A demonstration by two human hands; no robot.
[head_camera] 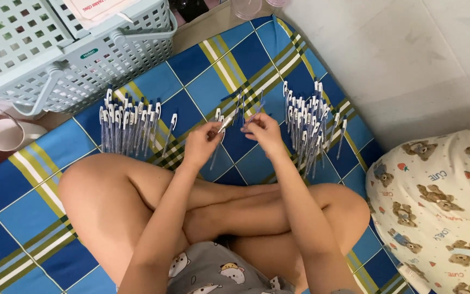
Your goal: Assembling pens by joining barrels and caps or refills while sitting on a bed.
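Nearest the camera, crossed bare legs [218,212] are seen folded on a blue plaid mat [23,218], with both forearms stretched toward twelve o'clock. The left hand [201,142] is closed in a narrow grip on a pen [225,124] with a white cap, held tilted just above the mat. The right hand [266,133] is pinched on a thin blue part [253,116], its tip brought close to the pen; whether the two touch cannot be told. An assembly step appears to be in hand, with one piece being fitted to the other. At ten o'clock a row of pens [129,122] is laid out, and at two o'clock a denser pile of pens [308,122] lies. A pale plastic basket [82,54] sits farther out at eleven, a white cup [9,134] at nine. Fine alignment of the two parts would be called for next, judged from the small gap.
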